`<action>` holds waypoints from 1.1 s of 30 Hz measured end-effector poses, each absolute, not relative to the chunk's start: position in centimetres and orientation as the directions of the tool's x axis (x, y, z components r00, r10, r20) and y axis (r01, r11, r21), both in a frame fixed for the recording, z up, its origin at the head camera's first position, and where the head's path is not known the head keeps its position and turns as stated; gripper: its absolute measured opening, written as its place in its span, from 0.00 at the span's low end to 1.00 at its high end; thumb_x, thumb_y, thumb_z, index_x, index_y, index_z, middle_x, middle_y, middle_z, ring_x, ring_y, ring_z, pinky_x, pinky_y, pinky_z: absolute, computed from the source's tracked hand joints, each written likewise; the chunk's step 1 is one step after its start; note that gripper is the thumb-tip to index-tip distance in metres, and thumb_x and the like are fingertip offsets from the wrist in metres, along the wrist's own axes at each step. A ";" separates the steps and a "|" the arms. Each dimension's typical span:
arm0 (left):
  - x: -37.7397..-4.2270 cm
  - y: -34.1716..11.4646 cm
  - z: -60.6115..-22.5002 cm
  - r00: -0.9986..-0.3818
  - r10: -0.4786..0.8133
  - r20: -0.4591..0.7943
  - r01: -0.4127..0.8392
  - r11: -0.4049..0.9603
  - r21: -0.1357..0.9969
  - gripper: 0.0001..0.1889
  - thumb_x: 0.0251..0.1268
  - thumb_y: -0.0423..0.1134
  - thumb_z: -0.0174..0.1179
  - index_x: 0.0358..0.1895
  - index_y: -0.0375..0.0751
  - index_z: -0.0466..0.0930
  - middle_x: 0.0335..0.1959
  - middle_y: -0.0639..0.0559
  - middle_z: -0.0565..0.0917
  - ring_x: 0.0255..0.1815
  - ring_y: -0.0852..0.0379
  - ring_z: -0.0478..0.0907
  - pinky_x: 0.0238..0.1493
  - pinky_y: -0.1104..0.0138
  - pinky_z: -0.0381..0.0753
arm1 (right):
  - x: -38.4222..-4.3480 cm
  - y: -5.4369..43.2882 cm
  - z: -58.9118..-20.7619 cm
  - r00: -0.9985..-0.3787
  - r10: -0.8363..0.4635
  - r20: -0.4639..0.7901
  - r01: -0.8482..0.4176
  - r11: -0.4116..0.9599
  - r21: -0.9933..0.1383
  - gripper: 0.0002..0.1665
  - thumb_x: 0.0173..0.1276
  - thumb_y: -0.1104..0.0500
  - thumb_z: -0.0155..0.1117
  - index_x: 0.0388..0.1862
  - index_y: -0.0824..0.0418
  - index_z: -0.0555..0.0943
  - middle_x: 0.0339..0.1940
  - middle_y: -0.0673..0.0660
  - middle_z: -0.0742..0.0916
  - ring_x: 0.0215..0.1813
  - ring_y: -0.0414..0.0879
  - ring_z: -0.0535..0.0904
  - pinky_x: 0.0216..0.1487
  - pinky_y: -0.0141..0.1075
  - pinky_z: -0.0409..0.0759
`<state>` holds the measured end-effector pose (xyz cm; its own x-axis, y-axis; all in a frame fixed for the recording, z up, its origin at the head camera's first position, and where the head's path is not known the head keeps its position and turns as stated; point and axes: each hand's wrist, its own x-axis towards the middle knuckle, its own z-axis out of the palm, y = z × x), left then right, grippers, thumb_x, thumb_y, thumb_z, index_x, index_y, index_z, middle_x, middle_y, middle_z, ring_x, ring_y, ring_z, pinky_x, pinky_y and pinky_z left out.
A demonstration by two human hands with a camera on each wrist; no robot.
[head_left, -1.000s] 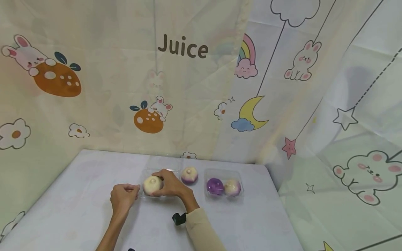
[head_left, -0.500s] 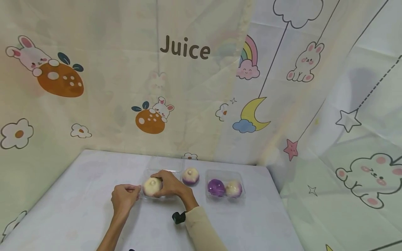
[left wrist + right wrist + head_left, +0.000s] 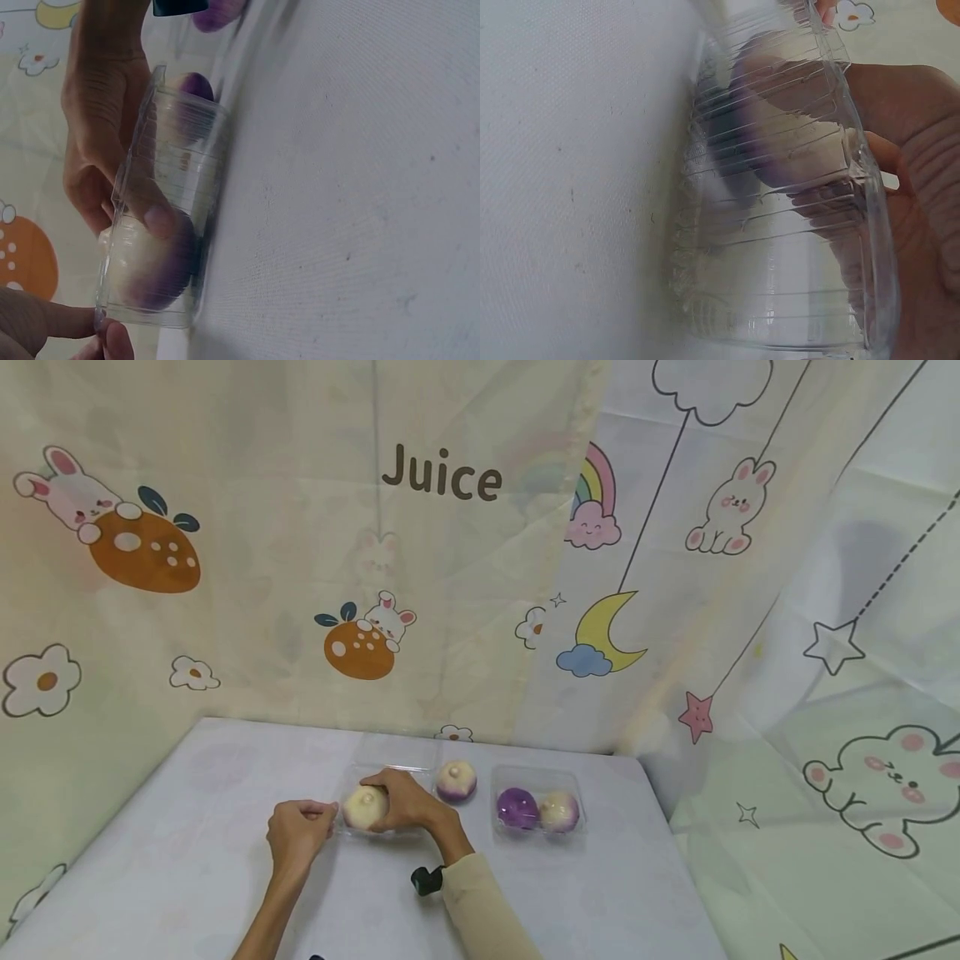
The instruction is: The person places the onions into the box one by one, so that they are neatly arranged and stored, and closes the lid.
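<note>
A cream turnip with a purple underside (image 3: 364, 810) sits in the left part of a clear plastic clamshell box (image 3: 206, 154). My right hand (image 3: 411, 802) reaches in from the right and grips this turnip, the thumb along its near side in the left wrist view. At the box's left rim, my left hand (image 3: 295, 833) pinches the plastic edge between thumb and fingers. The box's lid (image 3: 397, 748) stands open at the back. Through the ribbed wall in the right wrist view, the turnip's dark purple underside (image 3: 735, 142) shows close to the box floor.
Just right of the box, a second cream-and-purple turnip (image 3: 456, 782) rests on the white table (image 3: 202, 860). Farther right stands another clear box (image 3: 536, 774), holding a purple round piece (image 3: 517, 810) and a cream-and-purple one (image 3: 558, 812). Printed curtains hang behind.
The turnip in my right hand sits very slightly lower in the box. Both hands keep nearly the same place and hold. The head view has shifted a little.
</note>
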<state>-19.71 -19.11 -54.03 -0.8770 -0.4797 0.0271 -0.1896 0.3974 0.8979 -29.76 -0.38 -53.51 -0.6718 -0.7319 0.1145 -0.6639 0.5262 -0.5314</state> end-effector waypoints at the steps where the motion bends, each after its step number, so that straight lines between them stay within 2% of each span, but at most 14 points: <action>1: -19.7 -19.1 -54.1 -0.877 -0.479 0.029 -0.187 0.397 0.899 0.13 0.70 0.35 0.70 0.39 0.23 0.90 0.21 0.44 0.89 0.20 0.54 0.85 0.19 0.67 0.78 | -29.8 -0.4 -53.5 -0.669 -0.734 0.117 -0.668 0.525 -0.528 0.45 0.54 0.56 0.90 0.71 0.61 0.84 0.64 0.53 0.91 0.63 0.39 0.85 0.65 0.24 0.81; 12: -19.9 -19.1 -54.3 -0.888 -0.460 0.022 -0.180 0.391 0.903 0.13 0.71 0.36 0.70 0.39 0.24 0.90 0.21 0.46 0.89 0.20 0.54 0.86 0.21 0.67 0.79 | -30.1 -0.2 -53.5 -0.667 -0.739 0.090 -0.671 0.544 -0.504 0.45 0.53 0.55 0.90 0.71 0.61 0.83 0.64 0.53 0.91 0.63 0.40 0.86 0.65 0.26 0.82; 18: -19.7 -19.2 -54.3 -0.882 -0.471 0.026 -0.185 0.396 0.900 0.13 0.70 0.36 0.70 0.39 0.24 0.90 0.20 0.46 0.89 0.20 0.52 0.86 0.20 0.66 0.78 | -30.0 -0.1 -53.1 -0.660 -0.746 0.091 -0.678 0.539 -0.500 0.47 0.54 0.55 0.90 0.73 0.62 0.82 0.65 0.54 0.91 0.67 0.42 0.85 0.69 0.27 0.81; 26: -19.7 -19.1 -54.2 -0.886 -0.462 0.041 -0.167 0.401 0.901 0.13 0.71 0.36 0.70 0.40 0.23 0.90 0.20 0.46 0.89 0.20 0.51 0.87 0.20 0.66 0.79 | -29.8 0.2 -52.7 -0.692 -0.719 0.063 -0.632 0.561 -0.535 0.50 0.49 0.60 0.93 0.73 0.63 0.82 0.64 0.55 0.91 0.66 0.42 0.86 0.71 0.28 0.81; 33: -19.7 -19.1 -54.3 -0.882 -0.470 0.035 -0.174 0.395 0.902 0.13 0.71 0.36 0.70 0.40 0.23 0.90 0.21 0.45 0.89 0.21 0.50 0.87 0.20 0.66 0.78 | -29.5 0.6 -52.5 -0.713 -0.699 0.051 -0.617 0.592 -0.518 0.51 0.50 0.58 0.93 0.74 0.59 0.82 0.64 0.52 0.90 0.67 0.41 0.85 0.78 0.35 0.77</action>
<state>-19.69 -19.13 -54.32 -0.8821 -0.4697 0.0353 -0.1743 0.3952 0.9019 -29.47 0.56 -52.48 -0.7133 -0.6990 0.0514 -0.6173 0.5919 -0.5182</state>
